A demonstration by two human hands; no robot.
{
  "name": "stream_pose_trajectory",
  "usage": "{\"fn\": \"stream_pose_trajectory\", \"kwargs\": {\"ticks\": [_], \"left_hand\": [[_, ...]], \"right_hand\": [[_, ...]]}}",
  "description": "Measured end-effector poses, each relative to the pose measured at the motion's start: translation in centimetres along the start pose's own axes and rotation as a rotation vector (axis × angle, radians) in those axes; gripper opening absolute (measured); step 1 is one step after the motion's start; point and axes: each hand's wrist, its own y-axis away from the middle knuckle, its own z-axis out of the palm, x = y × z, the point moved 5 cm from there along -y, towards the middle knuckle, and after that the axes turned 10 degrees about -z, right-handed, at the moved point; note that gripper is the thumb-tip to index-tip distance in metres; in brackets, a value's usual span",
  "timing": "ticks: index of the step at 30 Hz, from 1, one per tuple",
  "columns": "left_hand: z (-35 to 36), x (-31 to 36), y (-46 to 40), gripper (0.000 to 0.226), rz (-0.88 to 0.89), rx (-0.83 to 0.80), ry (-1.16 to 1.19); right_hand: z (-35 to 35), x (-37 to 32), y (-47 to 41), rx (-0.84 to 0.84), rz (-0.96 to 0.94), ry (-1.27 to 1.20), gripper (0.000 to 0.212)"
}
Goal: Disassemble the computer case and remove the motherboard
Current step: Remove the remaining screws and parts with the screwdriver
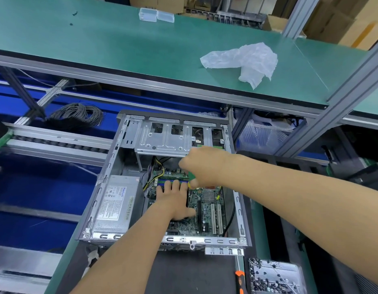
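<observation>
Nearest the viewer, an orange-handled screwdriver (239, 280) and a tray of loose screws (275, 276) lay on the desk (63, 257) just in front of the open computer case (239, 213). Inside the case, the motherboard (207, 211) sat flat on the floor of the chassis, beside a grey power supply (115, 205). The left hand (175, 200) pressed flat on the board, fingers straight and spread over the memory slots. Just beyond it, the right hand (201, 166) was curled around a green tool handle (191, 177) — its tip hidden, so what it touched could not be told. The likely hazards: a slipping tip could gouge the board, and lifting with the yellow and black cables (155, 174) attached could strain their connectors. Farther off, a metal drive cage (162, 136) overhung the board, and a crumpled plastic bag (245, 60) lay on the green shelf (120, 49).
</observation>
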Motion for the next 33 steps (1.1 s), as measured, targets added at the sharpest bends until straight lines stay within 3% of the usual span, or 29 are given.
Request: {"fn": "stream_pose_trajectory", "kwargs": {"ticks": [3, 5, 6, 8, 10, 12, 14, 17, 19, 22, 25, 27, 30, 33], "left_hand": [[-0.1, -0.1, 0.1, 0.095, -0.006, -0.002, -0.003], [-0.1, 0.0, 0.2, 0.095, -0.010, 0.006, 0.004], [-0.2, 0.0, 0.2, 0.095, -0.010, 0.004, 0.001], [-0.2, 0.0, 0.3, 0.095, -0.010, -0.003, -0.006], [-0.1, 0.0, 0.2, 0.096, -0.009, -0.020, -0.006], [0.0, 0.0, 0.2, 0.097, -0.013, -0.044, -0.004], [0.0, 0.0, 0.2, 0.096, -0.013, -0.053, -0.010], [0.0, 0.0, 0.2, 0.093, -0.009, -0.046, 0.006], [-0.2, 0.1, 0.2, 0.094, -0.010, -0.003, 0.017], [-0.4, 0.1, 0.4, 0.092, -0.001, 0.026, -0.002], [-0.3, 0.1, 0.6, 0.094, -0.004, -0.014, -0.010], [-0.3, 0.1, 0.5, 0.094, -0.005, -0.039, -0.001], [-0.2, 0.1, 0.4, 0.093, -0.016, -0.060, -0.004], [-0.1, 0.1, 0.3, 0.098, -0.019, -0.031, -0.008]], "right_hand": [[0.8, 1.4, 0.6, 0.055, 0.270, -0.474, 0.070], [1.1, 1.7, 0.9, 0.025, 0.377, -0.608, 0.063], [0.9, 1.6, 0.9, -0.008, 0.369, -0.560, 0.055], [0.5, 1.2, 0.6, -0.050, 0.221, -0.222, 0.047], [0.1, -0.6, 0.0, -0.027, -0.098, 0.150, 0.028], [0.2, -2.4, -0.2, -0.027, -0.348, 0.320, 0.019], [0.1, -2.4, -0.4, -0.015, -0.297, 0.202, 0.023], [0.3, -0.3, -0.4, -0.044, 0.132, -0.206, 0.057], [0.7, 0.6, -0.4, -0.105, 0.279, -0.255, 0.062], [0.3, -0.4, -0.6, -0.123, 0.141, 0.016, 0.029], [0.2, -2.2, -1.1, -0.081, -0.186, 0.293, 0.025], [0.0, -2.3, -1.1, -0.002, -0.231, 0.244, 0.018], [0.1, -1.0, -0.6, 0.171, 0.065, -0.173, 0.032], [1.1, 0.4, -0.1, 0.128, 0.393, -0.441, 0.061]]}}
